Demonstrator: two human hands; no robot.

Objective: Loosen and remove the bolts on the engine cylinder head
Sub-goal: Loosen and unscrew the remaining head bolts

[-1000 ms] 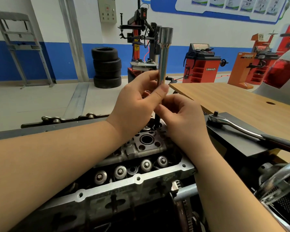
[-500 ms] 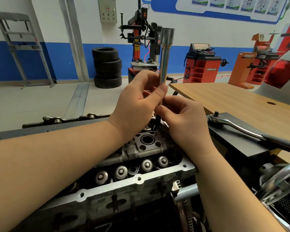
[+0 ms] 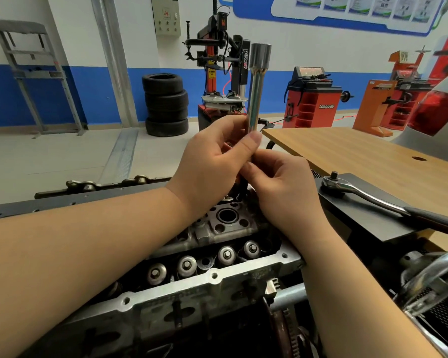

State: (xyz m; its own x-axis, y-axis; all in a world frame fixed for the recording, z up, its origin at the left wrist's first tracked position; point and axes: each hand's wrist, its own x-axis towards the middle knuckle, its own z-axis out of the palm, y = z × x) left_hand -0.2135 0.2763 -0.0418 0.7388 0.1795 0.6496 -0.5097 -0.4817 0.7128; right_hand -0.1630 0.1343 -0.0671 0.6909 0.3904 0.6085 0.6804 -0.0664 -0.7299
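Long socket extension (image 3: 256, 91) upright over cylinder head (image 3: 225, 223), pinched by left hand (image 3: 212, 164) and right hand (image 3: 282, 184)

Both hands crowd the far end of the cylinder head (image 3: 217, 282), closed round the upright socket extension (image 3: 256, 94). Nearer on the cylinder head, the valve row lies uncovered and reachable from above. Right of it, the ratchet (image 3: 367, 196) and wooden counter (image 3: 360, 151) block sideways passage.

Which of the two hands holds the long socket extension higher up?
The left hand: it pinches the upright extension bar on its shiny shaft, thumb in front. The right hand grips lower, just above the cylinder head.
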